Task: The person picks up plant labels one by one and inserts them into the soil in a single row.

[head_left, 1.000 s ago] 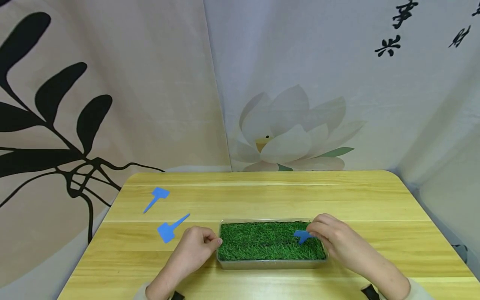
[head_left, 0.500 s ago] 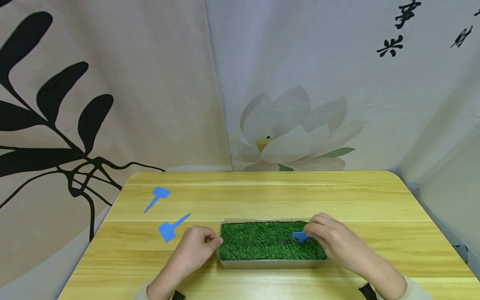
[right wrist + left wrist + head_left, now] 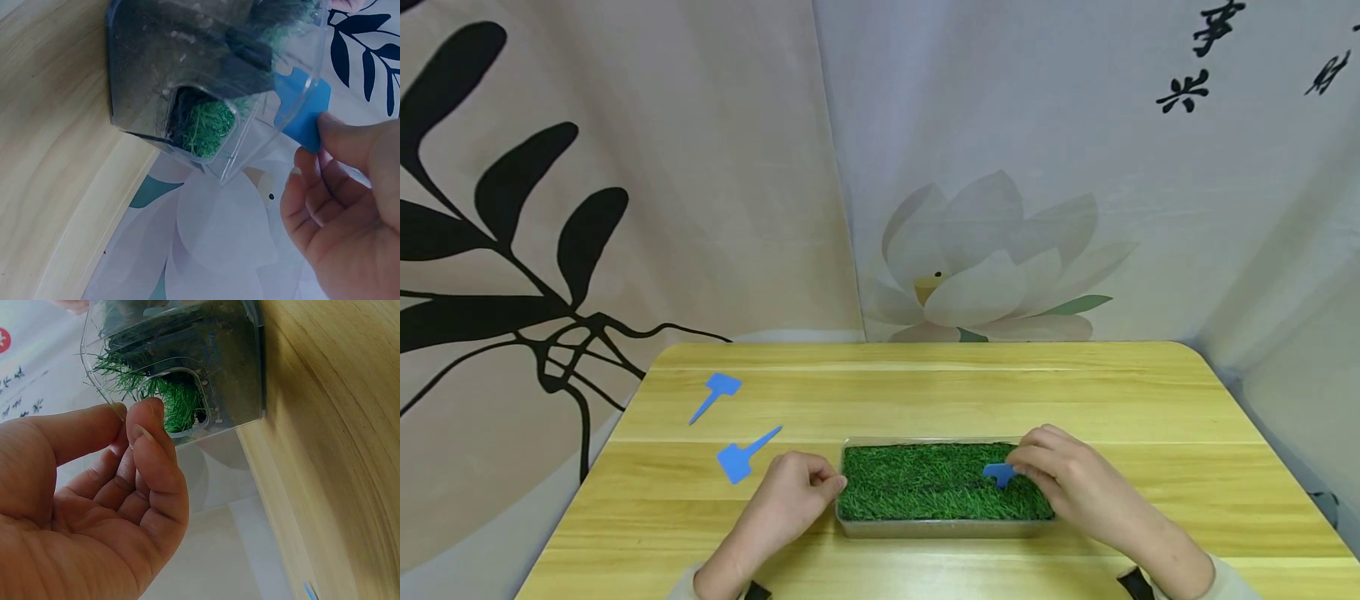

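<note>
A clear plastic box [image 3: 947, 530] filled with green artificial grass [image 3: 917, 483] stands on the table. My left hand [image 3: 792, 493] pinches its left rim between thumb and index finger, as the left wrist view shows up close. Over the grass near the right end, my right hand [image 3: 1067, 471] pinches the broad head of a blue T-shaped plant label [image 3: 307, 115]. In the head view the label's narrow part points down at the grass, where its tip is hidden among the blades. The right hand's fingertips sit just above the box's right end.
Two more blue plant labels lie flat on the wooden table [image 3: 925, 396] at the left: a nearer label [image 3: 735, 463] beside my left hand and a farther label [image 3: 723, 384]. A printed cloth backdrop [image 3: 730, 208] hangs behind the table's back edge.
My right hand has shifted slightly left with the plant label, whose visible part below the head looks shorter against the grass. The left hand stays at the box's rim.
</note>
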The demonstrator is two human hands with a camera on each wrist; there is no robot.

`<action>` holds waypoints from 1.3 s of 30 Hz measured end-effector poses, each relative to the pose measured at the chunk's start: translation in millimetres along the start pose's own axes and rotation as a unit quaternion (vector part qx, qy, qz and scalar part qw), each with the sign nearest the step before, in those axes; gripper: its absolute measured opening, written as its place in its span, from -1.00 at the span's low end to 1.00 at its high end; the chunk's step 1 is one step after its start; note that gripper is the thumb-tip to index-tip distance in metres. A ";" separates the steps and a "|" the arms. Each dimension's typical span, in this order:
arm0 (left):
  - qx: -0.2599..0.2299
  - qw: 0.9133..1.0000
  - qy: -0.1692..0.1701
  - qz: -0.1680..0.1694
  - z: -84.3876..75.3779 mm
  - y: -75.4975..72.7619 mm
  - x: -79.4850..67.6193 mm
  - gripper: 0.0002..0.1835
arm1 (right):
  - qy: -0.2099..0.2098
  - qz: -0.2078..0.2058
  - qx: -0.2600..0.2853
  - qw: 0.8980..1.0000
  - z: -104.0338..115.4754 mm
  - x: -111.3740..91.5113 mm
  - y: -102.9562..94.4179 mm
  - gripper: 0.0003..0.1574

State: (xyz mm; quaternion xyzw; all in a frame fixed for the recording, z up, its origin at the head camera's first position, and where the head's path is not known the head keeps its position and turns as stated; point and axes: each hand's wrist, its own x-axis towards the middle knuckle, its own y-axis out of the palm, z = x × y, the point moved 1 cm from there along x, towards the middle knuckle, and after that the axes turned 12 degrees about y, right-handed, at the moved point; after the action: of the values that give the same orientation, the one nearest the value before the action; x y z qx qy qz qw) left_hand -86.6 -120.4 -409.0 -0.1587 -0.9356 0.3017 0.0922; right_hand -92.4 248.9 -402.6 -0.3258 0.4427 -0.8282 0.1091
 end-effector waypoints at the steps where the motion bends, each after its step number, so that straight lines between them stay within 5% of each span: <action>1: 0.000 1.000 -0.001 0.000 -0.3 -0.2 0.0 -0.76 | 0.000 -0.004 0.002 1.000 -0.4 0.0 -0.5 -0.48; 5: -0.002 1.000 -0.002 -0.001 -0.7 -0.8 -0.1 -0.77 | -0.008 -0.027 0.016 0.999 -4.3 0.0 -2.1 -0.93; 8: -0.004 1.000 -0.003 -0.002 -1.0 -1.1 -0.4 -0.77 | -0.006 -0.053 0.024 0.998 -7.2 0.2 -5.2 -0.57; 9: -0.005 1.000 -0.004 -0.002 -1.1 -1.2 -0.5 -0.77 | 0.000 -0.062 0.026 0.998 -8.3 0.0 -6.5 -0.55; 12: -0.008 1.000 -0.006 -0.003 -1.4 -1.3 -0.8 -0.77 | 0.037 -0.080 0.016 0.996 -10.8 -1.8 -11.7 -0.95; 15: -0.008 1.000 -0.005 -0.002 -1.0 -1.2 -0.7 -0.76 | 0.092 -0.084 0.002 0.992 -14.1 -6.2 -14.5 -0.65; 26: -0.007 1.000 -0.002 -0.004 0.2 -0.7 -0.7 -0.77 | 0.264 0.034 0.004 0.964 -21.2 -19.1 -13.5 -0.79; 39: -0.013 1.000 -0.003 0.002 0.2 -1.0 -0.6 -0.79 | 0.307 0.100 0.043 0.945 -21.2 -20.8 -12.2 -0.74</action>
State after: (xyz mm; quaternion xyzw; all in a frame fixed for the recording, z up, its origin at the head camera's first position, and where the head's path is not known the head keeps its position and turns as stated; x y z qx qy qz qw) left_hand -86.4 -121.4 -408.6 -0.1608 -0.9393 0.2904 0.0867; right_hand -88.7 279.8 -410.3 -0.0045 0.4494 -0.8911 0.0636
